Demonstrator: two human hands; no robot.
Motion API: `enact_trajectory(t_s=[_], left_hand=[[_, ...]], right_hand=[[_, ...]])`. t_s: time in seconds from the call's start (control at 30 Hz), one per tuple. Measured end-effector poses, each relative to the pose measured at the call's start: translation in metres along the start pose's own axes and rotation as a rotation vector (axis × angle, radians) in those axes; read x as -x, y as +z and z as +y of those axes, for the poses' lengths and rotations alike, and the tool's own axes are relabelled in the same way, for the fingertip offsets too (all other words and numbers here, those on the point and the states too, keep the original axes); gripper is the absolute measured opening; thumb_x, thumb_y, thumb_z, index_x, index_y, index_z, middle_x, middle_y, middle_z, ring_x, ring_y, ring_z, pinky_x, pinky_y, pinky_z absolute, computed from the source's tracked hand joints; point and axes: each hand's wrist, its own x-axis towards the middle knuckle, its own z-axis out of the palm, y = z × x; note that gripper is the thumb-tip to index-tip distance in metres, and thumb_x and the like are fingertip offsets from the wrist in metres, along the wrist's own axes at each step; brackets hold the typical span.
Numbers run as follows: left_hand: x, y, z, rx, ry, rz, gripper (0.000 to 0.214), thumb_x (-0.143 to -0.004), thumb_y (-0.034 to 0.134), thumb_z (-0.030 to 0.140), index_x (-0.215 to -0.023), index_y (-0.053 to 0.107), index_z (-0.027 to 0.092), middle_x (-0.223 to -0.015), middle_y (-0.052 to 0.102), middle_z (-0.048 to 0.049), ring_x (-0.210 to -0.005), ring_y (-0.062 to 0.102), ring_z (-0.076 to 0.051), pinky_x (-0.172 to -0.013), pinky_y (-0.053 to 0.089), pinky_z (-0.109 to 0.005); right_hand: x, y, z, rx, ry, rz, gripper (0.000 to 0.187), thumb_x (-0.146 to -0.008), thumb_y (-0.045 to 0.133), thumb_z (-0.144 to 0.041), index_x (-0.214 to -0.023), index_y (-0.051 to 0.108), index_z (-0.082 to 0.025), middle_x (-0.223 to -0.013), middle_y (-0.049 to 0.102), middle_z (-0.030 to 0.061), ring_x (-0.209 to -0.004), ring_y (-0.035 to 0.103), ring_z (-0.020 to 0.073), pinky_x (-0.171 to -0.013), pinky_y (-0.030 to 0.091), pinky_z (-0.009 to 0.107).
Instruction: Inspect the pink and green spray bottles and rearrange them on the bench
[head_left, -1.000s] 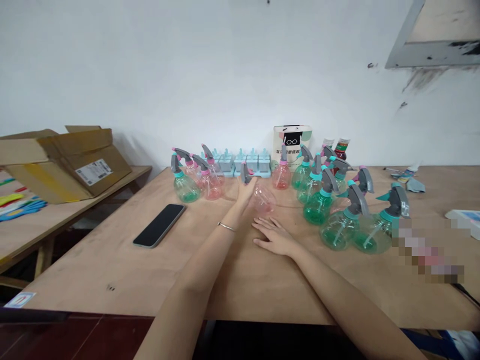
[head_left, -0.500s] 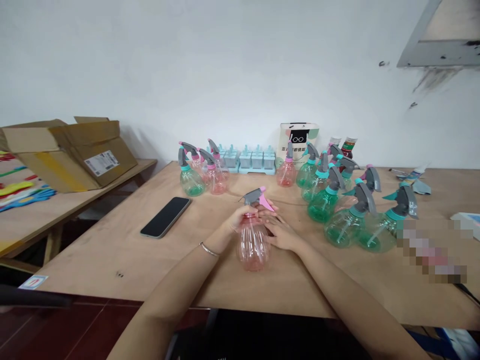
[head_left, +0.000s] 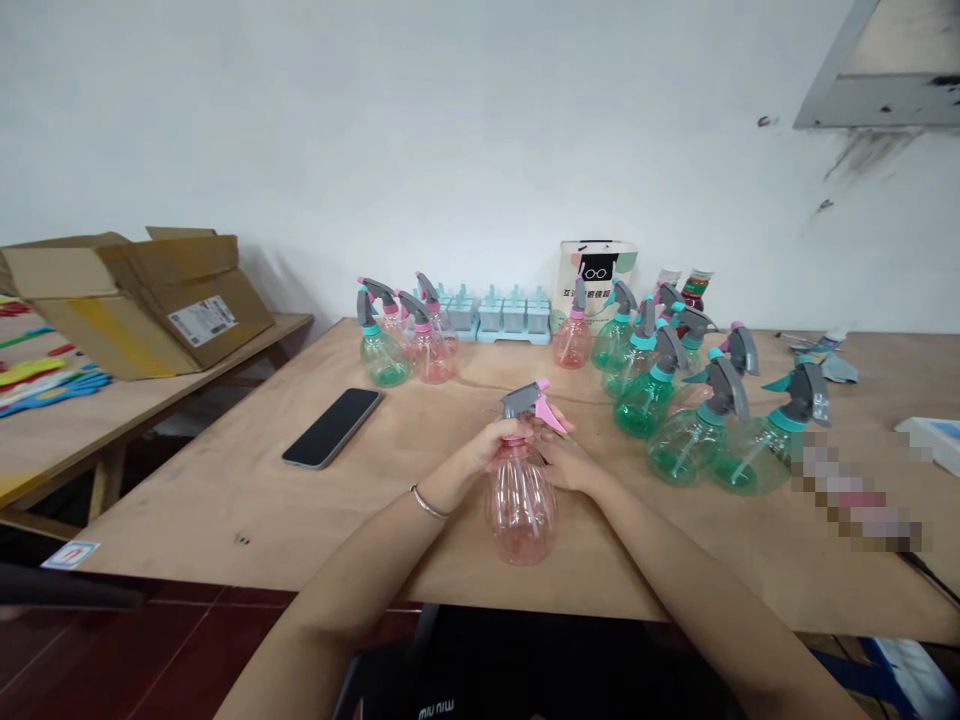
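A clear pink spray bottle [head_left: 521, 515] with a grey head and a pink trigger stands nearly upright between my hands, close to the table's front edge. Around its neck, just below the head, my left hand [head_left: 495, 443] is closed, a bracelet on its wrist. From the right, my right hand [head_left: 568, 463] is wrapped against the neck and upper body of the same bottle, under the trigger. Part of its fingers are hidden behind the bottle.
Several green spray bottles [head_left: 686, 450] crowd the right side of the table. More bottles, a pale blue popsicle mould [head_left: 514, 320] and a paper bag [head_left: 596, 285] stand at the back. A phone [head_left: 334, 428] lies left; a cardboard box [head_left: 165, 300] sits on another table.
The spray bottle and both my hands have shifted slightly to the right and closer to me. Both hands stay on the bottle.
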Motion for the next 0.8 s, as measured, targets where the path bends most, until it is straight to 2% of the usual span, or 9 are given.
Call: enact_trajectory(t_s=[0.17,0.3,0.37,0.43,0.53,0.6,0.73,0.8], left_hand=[[0.003,0.002,0.001,0.021,-0.029,-0.018,0.024,-0.054,0.066,0.025,-0.051,0.043,0.019,-0.041,0.038,0.0054,-0.041,0.038,-0.009,-0.047,0.036,-0.024],[0.002,0.007,0.006,0.054,0.024,-0.057,0.025,-0.051,0.067,0.028,-0.051,0.043,0.019,-0.04,0.035,0.0065,-0.039,0.034,-0.007,-0.045,0.033,-0.022],[0.002,0.01,0.006,0.072,0.045,-0.063,0.025,-0.049,0.067,0.028,-0.05,0.043,0.019,-0.039,0.032,0.0074,-0.039,0.03,-0.006,-0.044,0.03,-0.021],[0.003,0.012,0.006,0.084,0.035,-0.046,0.024,-0.049,0.067,0.027,-0.051,0.044,0.019,-0.038,0.03,0.0079,-0.038,0.028,-0.006,-0.043,0.028,-0.021],[0.006,0.014,0.006,0.093,0.035,-0.029,0.021,-0.051,0.066,0.025,-0.053,0.046,0.02,-0.038,0.028,0.0081,-0.037,0.028,-0.007,-0.042,0.028,-0.021],[0.007,0.014,0.007,0.096,0.032,-0.037,0.02,-0.05,0.067,0.024,-0.054,0.047,0.02,-0.037,0.028,0.008,-0.038,0.031,-0.008,-0.043,0.03,-0.022],[0.007,0.013,0.009,0.084,-0.011,-0.018,0.018,-0.052,0.067,0.027,-0.056,0.051,0.019,-0.04,0.035,0.0061,-0.043,0.04,-0.01,-0.048,0.038,-0.024],[0.008,0.014,0.009,0.062,-0.013,-0.038,0.019,-0.053,0.067,0.029,-0.056,0.051,0.019,-0.041,0.037,0.0052,-0.045,0.043,-0.011,-0.05,0.04,-0.025]], right_hand=[[0.0,-0.003,-0.004,0.021,0.012,0.025,0.059,-0.091,0.051,-0.049,-0.142,0.044,-0.02,-0.151,0.041,0.0146,-0.14,0.037,0.0308,-0.112,0.03,0.051],[0.0,-0.005,-0.006,0.007,0.044,-0.02,0.05,-0.093,0.049,-0.048,-0.134,0.052,-0.02,-0.135,0.058,0.0146,-0.129,0.05,0.0313,-0.108,0.035,0.051],[0.0,-0.004,-0.004,0.011,0.033,-0.019,0.045,-0.093,0.049,-0.047,-0.129,0.057,-0.022,-0.132,0.061,0.0126,-0.127,0.051,0.0309,-0.107,0.036,0.05],[0.0,-0.002,-0.003,0.022,0.01,-0.007,0.046,-0.093,0.05,-0.045,-0.132,0.055,-0.022,-0.138,0.056,0.0119,-0.132,0.046,0.0309,-0.108,0.036,0.049],[0.0,-0.001,-0.002,0.033,0.023,0.0,0.058,-0.091,0.051,-0.045,-0.142,0.043,-0.019,-0.15,0.042,0.0142,-0.139,0.038,0.0315,-0.109,0.034,0.049],[-0.001,-0.001,-0.003,0.034,0.046,-0.006,0.064,-0.091,0.052,-0.046,-0.146,0.036,-0.018,-0.152,0.039,0.0157,-0.138,0.038,0.0318,-0.109,0.035,0.05],[-0.001,-0.001,-0.003,0.023,0.064,-0.036,0.051,-0.092,0.051,-0.045,-0.137,0.05,-0.022,-0.135,0.058,0.0135,-0.126,0.052,0.0316,-0.106,0.038,0.05],[0.0,-0.001,-0.003,0.017,0.069,-0.032,0.045,-0.092,0.051,-0.044,-0.132,0.055,-0.022,-0.127,0.063,0.0122,-0.122,0.055,0.031,-0.104,0.041,0.048]])
